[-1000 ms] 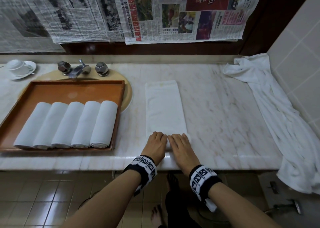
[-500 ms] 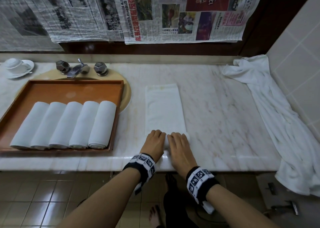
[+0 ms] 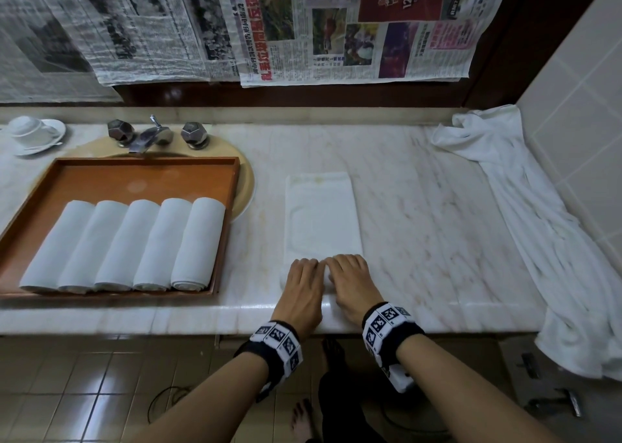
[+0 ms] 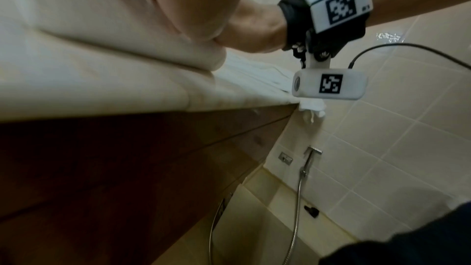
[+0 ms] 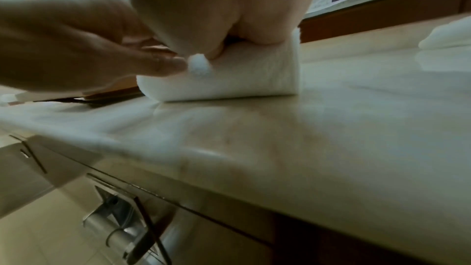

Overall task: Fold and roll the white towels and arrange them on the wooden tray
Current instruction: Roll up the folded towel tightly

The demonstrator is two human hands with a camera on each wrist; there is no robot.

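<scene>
- Marble countertop [image 3: 420,240] runs wide under both my hands, pale and veined, its front edge just below my wrists.
- Crumpled white cloth [image 3: 538,240] drapes far to the right of my right hand [image 3: 351,282], spilling over the counter's edge beside the tiled wall.
- Left of my left hand [image 3: 303,286] sits the wooden tray [image 3: 134,180], with five rolled towels [image 3: 128,244] lying side by side in its near half, touching one another.
- Beyond the tray I see a faucet [image 3: 151,136], and further left a cup on a saucer [image 3: 32,133].
- Straight ahead of my fingers the folded towel [image 3: 321,213] lies flat as a narrow white strip; its near end is wound into a thick roll [image 5: 229,76] resting on the marble.
- Both my hands lie palm-down, side by side, on that roll, fingers curled over its top and thumbs tucked against its near side.
</scene>
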